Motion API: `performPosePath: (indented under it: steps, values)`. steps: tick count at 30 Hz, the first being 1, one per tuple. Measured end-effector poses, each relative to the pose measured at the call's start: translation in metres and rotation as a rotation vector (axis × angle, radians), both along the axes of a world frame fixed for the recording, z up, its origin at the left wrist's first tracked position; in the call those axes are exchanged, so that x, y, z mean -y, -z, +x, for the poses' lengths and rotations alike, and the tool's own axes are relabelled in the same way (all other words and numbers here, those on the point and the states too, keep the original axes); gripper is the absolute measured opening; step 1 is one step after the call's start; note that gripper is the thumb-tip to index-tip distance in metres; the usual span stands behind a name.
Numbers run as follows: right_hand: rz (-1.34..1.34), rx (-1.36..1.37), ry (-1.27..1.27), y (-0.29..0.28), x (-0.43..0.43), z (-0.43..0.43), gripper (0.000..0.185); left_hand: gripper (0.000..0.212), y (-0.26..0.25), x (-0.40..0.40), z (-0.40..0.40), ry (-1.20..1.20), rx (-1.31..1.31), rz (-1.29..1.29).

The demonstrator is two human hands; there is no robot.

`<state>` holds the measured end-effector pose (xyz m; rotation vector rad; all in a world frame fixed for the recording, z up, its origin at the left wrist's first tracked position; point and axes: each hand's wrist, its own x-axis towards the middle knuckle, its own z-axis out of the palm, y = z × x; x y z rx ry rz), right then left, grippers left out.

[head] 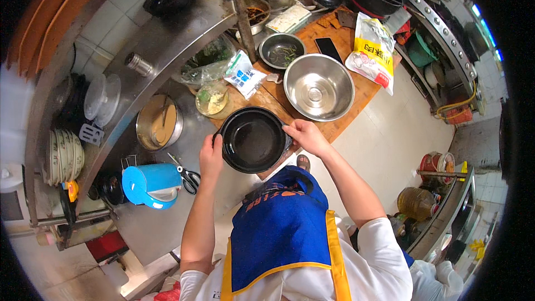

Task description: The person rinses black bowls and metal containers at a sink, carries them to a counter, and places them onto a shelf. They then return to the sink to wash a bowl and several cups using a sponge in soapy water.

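Observation:
Both of my hands grip a round black pot [254, 140] by its two side handles, in front of my blue apron. My left hand [211, 154] has the left handle, thumb on top; my right hand [307, 136] has the right one. The pot's inside is dark and glossy, with no food visible in it. Just beyond my right hand, a large stainless steel bowl [319, 88] rests on the wooden board [359, 104]. A glass bowl of minced garlic and greens [213, 99] lies past the pot's upper left, beside a white printed packet [245, 75].
At left are a steel pot of tan sauce [159, 122], a blue kettle [150, 184], scissors [188, 176] and stacked bowls [66, 156] under a steel shelf [167, 52]. A black phone [329, 50] and a yellow-white food bag [371, 52] lie farther back. Stove knobs [443, 29] line the right.

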<state>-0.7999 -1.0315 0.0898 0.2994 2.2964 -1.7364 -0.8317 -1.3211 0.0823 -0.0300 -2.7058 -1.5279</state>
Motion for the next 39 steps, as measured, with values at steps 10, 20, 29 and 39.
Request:
performPosePath:
  steps: [10, 20, 29, 39]
  values:
    - [-0.095, -0.022, 0.071, 0.024, 0.001, 0.008, 0.035, 0.034, 0.007, -0.006, 0.008, -0.029, 0.046, -0.011]
    - [-0.049, 0.054, 0.075, 0.002, 0.008, 0.016, 0.040, 0.038, 0.022, -0.003, -0.005, -0.049, 0.102, 0.107]
    - [0.020, 0.024, 0.079, 0.004, 0.009, 0.018, 0.042, 0.043, 0.025, -0.001, 0.001, -0.006, 0.164, 0.125]
    - [-0.105, 0.053, 0.103, 0.010, 0.010, 0.019, 0.035, 0.045, 0.012, 0.003, 0.001, 0.032, 0.178, 0.029]
